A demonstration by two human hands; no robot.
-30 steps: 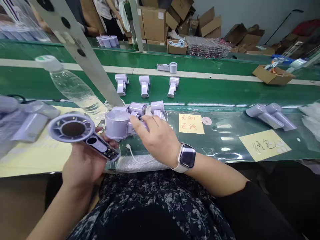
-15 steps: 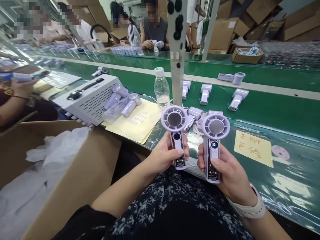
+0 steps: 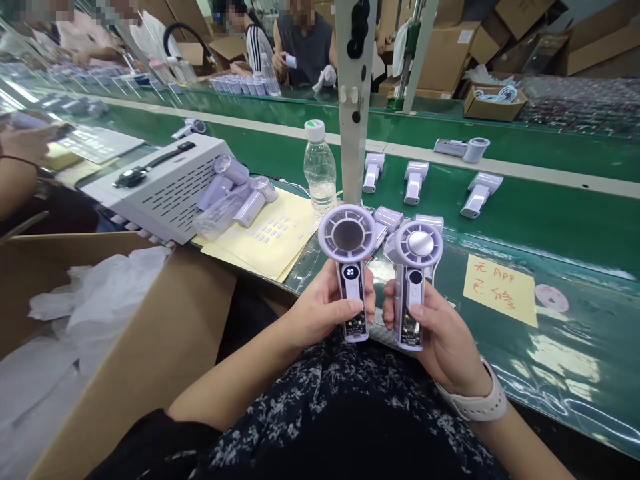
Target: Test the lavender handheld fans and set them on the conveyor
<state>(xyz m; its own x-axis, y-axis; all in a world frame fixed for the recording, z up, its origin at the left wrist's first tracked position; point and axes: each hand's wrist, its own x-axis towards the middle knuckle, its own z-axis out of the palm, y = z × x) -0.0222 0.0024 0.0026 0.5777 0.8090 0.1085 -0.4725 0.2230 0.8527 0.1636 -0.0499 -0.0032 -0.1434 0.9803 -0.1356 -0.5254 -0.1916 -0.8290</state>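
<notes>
Holding two handheld fans, one in the left hand, one in the right hand. Wearing one wristband. Facing three lavender devices in a row, one green-topped bottle, one handwritten note, one pink disc, one vented box.

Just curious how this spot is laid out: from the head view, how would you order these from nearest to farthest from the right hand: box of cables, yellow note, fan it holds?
From the right hand:
1. Purple fan: in its fingers.
2. Yellow note: off to its right.
3. Box of cables: far ahead, slightly right.
</notes>
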